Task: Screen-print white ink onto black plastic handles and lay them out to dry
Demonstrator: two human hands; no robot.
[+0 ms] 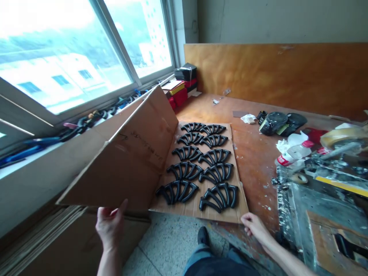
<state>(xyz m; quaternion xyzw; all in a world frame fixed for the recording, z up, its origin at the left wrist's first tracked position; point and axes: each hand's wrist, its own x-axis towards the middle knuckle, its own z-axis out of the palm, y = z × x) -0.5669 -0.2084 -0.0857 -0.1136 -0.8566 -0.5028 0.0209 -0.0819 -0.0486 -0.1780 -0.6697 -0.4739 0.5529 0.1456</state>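
Observation:
A folded cardboard sheet lies with one panel (pixel 201 213) flat on the table and its other panel (pixel 115 168) raised at a slant on the left, with handwriting on it. Several black curved handle-like parts (pixel 214 172) rest on the flat panel, fanned out in two columns. My left hand (pixel 110 222) grips the lower edge of the raised panel between thumb and fingers. At the near right corner of the flat panel, my right hand (pixel 250 224) pinches the cardboard.
On the right stand black jars (pixel 274 122), a plastic bottle (pixel 296 153), tape rolls (pixel 299 178) and a paint-stained board (pixel 290 207). Red and black stacked items (pixel 181 92) sit at the back by the window. More cardboard sheets (pixel 54 237) lean at lower left.

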